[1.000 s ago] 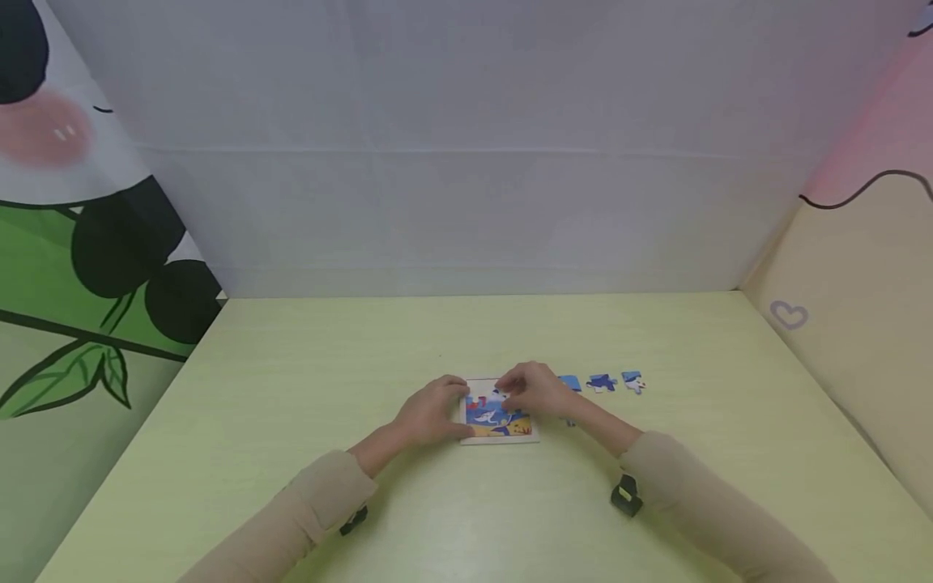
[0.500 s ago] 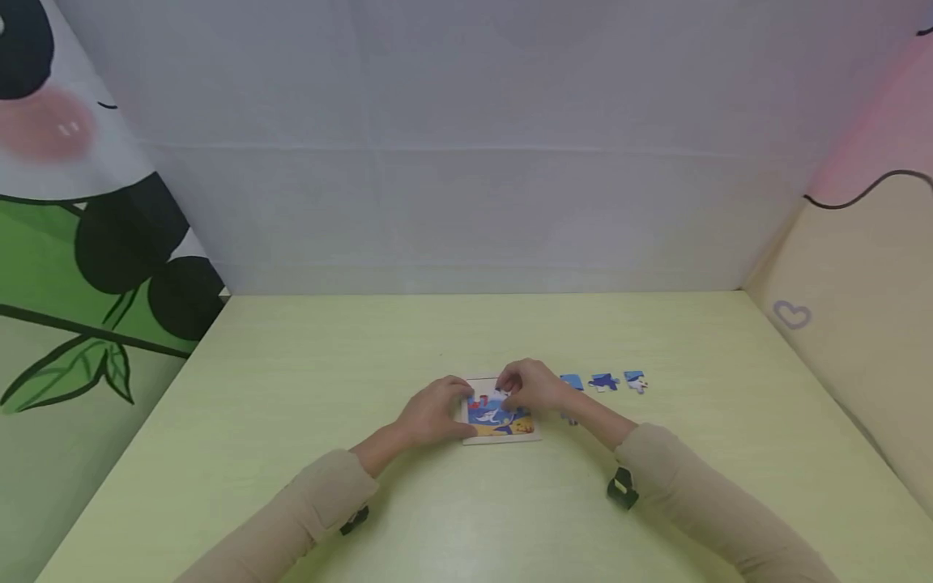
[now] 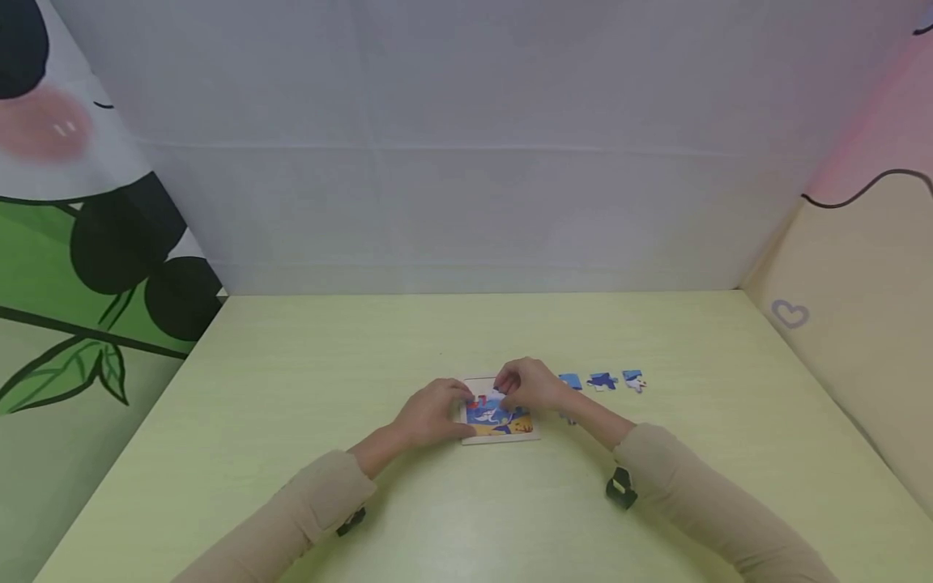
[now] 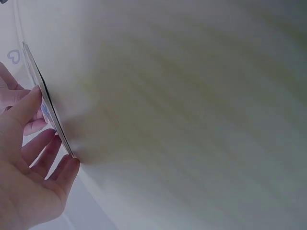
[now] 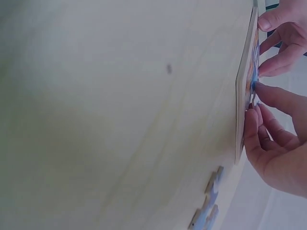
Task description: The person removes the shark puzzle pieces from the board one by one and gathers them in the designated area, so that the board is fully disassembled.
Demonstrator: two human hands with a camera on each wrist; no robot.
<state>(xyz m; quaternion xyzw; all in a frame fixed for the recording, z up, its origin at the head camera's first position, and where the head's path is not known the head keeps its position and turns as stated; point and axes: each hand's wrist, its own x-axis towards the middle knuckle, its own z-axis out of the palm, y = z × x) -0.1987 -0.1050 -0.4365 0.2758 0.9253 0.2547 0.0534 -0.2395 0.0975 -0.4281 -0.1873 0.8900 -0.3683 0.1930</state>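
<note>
A: Two hands on one puzzle board point(image 3: 501, 427), lower centre of the head frame, lying flat on the pale green table point(image 3: 291, 389).

B: Left hand point(image 3: 432, 413)?

A: Fingers fairly straight, resting along the board's left edge, gripping nothing.

B: Right hand point(image 3: 530, 385)?

A: Fingertips curled down onto the board's upper right part. Looks like a pinch on a piece, but I cannot tell for sure.

B: Anything else?

A: Three loose blue pieces point(image 3: 602, 380) in a row, right of that hand. A fourth small piece point(image 3: 569, 419) just beside the right wrist.

pale green table point(image 3: 291, 389), grey wall point(image 3: 466, 162)
</note>
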